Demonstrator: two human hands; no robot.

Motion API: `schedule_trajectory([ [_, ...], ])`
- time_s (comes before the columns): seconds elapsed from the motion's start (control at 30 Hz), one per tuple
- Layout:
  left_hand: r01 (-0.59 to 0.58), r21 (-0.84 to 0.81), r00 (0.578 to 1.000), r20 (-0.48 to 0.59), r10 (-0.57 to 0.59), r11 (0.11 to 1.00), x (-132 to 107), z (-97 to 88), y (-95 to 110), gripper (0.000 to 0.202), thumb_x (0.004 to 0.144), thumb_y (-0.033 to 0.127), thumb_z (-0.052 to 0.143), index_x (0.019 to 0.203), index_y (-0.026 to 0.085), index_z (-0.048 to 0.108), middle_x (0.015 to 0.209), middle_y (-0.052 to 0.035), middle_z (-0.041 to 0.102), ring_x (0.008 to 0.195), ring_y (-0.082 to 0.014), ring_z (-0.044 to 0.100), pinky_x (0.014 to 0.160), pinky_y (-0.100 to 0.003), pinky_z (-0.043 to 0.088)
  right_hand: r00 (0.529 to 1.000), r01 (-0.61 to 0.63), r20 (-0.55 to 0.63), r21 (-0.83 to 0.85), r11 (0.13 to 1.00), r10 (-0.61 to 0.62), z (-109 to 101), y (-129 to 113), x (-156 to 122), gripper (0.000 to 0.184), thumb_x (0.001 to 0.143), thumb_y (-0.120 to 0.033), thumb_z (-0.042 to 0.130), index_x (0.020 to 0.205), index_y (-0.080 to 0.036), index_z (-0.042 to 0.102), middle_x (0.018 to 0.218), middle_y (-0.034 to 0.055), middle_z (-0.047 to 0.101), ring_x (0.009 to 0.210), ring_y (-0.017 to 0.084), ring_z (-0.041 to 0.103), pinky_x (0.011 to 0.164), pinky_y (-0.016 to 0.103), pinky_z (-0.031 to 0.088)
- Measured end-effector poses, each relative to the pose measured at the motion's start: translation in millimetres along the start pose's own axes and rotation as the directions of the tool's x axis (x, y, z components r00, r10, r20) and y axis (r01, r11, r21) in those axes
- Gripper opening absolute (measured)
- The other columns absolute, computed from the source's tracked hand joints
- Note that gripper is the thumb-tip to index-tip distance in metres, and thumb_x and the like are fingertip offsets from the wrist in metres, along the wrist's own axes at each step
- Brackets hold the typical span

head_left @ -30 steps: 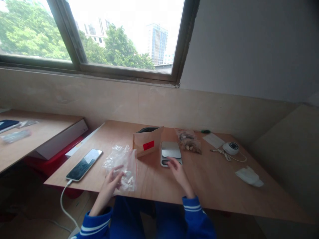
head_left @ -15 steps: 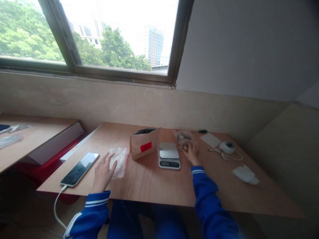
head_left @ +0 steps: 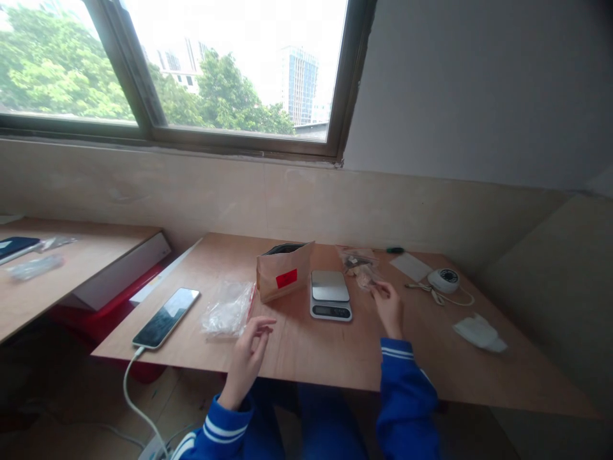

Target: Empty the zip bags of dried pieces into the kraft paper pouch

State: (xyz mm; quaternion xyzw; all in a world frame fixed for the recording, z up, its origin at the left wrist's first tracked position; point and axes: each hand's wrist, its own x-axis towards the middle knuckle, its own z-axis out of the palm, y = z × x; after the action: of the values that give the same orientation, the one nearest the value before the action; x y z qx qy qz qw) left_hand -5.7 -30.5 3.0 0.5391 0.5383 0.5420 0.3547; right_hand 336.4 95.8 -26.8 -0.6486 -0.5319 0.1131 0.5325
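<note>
A person's right hand (head_left: 389, 305) pinches a small clear bag (head_left: 364, 278) of pale lumps, lifted just right of a flat digital scale (head_left: 329, 294) on the plywood table (head_left: 335, 348); what the lumps are is too small to tell. The left hand (head_left: 249, 358) hovers empty, fingers loosely curled, near a crumpled clear zip bag (head_left: 227, 309). Behind stands an open brown paper pouch (head_left: 283, 273) with a red label, its contents hidden. A dark phone (head_left: 166, 308) lies at left, cable attached.
</note>
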Motion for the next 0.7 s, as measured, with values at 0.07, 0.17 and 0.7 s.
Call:
schedule_trajectory([
  [0.07, 0.055, -0.120, 0.998, 0.032, -0.052, 0.991, -7, 19.8, 0, 0.025, 0.079, 0.036, 0.062, 0.097, 0.021, 0.067, 0.102, -0.0097, 0.065, 0.095, -0.0246, 0.062, 0.086, -0.036, 0.046, 0.996, -0.061, 0.075, 0.201, 0.978, 0.047, -14, -30, -27, 0.040, 0.075, -0.052, 0.063, 0.094, -0.017, 0.064, 0.097, 0.0130, 0.069, 0.089, 0.026, 0.063, 0.081, 0.039, 0.048],
  [0.17, 0.102, -0.234, 0.995, 0.022, -0.100, 0.967, -11, 42.3, -1, 0.040, 0.077, 0.035, 0.066, 0.113, 0.022, 0.061, 0.121, -0.0112, 0.059, 0.115, -0.0262, 0.054, 0.098, -0.039, 0.040, 0.943, -0.203, 0.325, 0.412, 0.888, 0.065, -25, -74, -64, 0.041, 0.070, -0.053, 0.070, 0.093, -0.020, 0.065, 0.099, 0.0095, 0.070, 0.092, 0.025, 0.064, 0.083, 0.038, 0.050],
  [0.7, 0.220, -0.269, 0.962, 0.221, -0.162, 0.938, -8, 18.4, 5, 0.028, 0.078, 0.041, 0.065, 0.094, 0.018, 0.069, 0.093, -0.0059, 0.068, 0.088, -0.0197, 0.061, 0.078, -0.028, 0.047, 0.609, -0.559, 0.791, 0.480, 0.677, -0.057, 20, -125, -115, 0.034, 0.078, -0.046, 0.066, 0.098, -0.019, 0.066, 0.100, 0.0053, 0.069, 0.095, 0.022, 0.062, 0.085, 0.034, 0.048],
])
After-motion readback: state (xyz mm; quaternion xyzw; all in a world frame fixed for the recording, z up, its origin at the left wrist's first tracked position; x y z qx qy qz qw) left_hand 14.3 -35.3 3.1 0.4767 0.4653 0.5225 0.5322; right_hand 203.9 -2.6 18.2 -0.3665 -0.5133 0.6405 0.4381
